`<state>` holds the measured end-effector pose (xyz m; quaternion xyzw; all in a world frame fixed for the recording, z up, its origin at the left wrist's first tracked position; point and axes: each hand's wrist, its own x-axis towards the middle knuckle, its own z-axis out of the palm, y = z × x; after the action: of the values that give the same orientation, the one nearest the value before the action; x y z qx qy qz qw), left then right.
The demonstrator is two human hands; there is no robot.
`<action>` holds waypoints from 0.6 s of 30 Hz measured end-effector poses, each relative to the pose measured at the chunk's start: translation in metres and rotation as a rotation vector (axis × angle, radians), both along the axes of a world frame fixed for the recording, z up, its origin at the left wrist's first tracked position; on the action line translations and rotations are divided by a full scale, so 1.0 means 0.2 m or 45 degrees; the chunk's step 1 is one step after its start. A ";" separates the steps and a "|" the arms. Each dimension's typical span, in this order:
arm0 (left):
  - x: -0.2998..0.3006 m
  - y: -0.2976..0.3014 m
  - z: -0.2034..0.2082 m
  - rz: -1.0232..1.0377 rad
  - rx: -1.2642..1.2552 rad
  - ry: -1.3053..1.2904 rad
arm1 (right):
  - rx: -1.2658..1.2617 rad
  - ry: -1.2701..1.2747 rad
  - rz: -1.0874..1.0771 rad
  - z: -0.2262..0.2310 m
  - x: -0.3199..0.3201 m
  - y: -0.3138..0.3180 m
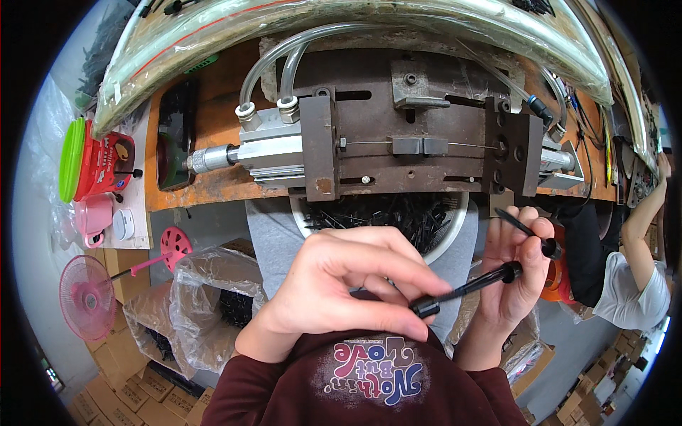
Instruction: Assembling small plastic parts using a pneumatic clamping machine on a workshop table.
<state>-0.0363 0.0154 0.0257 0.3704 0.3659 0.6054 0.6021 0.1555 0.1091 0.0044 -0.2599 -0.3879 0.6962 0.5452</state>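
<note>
My left hand [355, 284] is closed, its thumb and fingers pinching the wide, cap-like end of a slender black plastic stick [465, 287]. The stick slants up to the right, and its other thick end meets my right hand [522, 277]. Between the thumb and fingertips of that hand sits a second slender black stick [516, 221] with a round, wide end. Both hands are in front of my chest, nearer than the bench. Whether the first stick is one piece or two joined pieces, I cannot make out.
Beyond my hands, a brown metal fixture [455, 64] with silver air cylinders [273, 153] and clear hoses stands on the wooden bench [213, 131]. A white-rimmed basin [455, 234] of black parts rests on my lap. Left are a red tub [106, 167] and pink fan [87, 295]; right, another person [632, 284].
</note>
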 end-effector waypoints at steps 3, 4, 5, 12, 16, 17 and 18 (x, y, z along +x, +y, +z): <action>0.02 0.01 0.01 0.041 0.034 0.224 | 0.236 -0.319 -0.136 0.00 -0.01 -0.02; 0.02 0.02 0.01 0.050 0.070 0.327 | 0.200 -0.331 -0.123 0.01 -0.02 -0.02; 0.02 0.02 0.01 0.090 0.105 0.369 | 0.165 -0.343 -0.111 0.02 -0.03 -0.03; 0.02 0.01 0.02 0.183 0.282 0.707 | 0.030 -0.275 0.038 0.01 0.00 0.00; 0.04 -0.01 0.02 0.206 0.336 0.884 | -0.038 -0.234 0.145 0.04 0.01 0.01; 0.05 -0.02 0.01 0.209 0.349 0.923 | -0.027 -0.238 0.122 0.04 0.01 0.00; 0.06 -0.02 0.01 0.210 0.351 0.954 | -0.016 -0.241 0.099 0.03 0.01 0.00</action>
<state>-0.0244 0.0105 0.0285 0.6120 0.5037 0.5181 0.3214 0.1572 0.1082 0.0114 -0.3129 -0.4430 0.6917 0.4769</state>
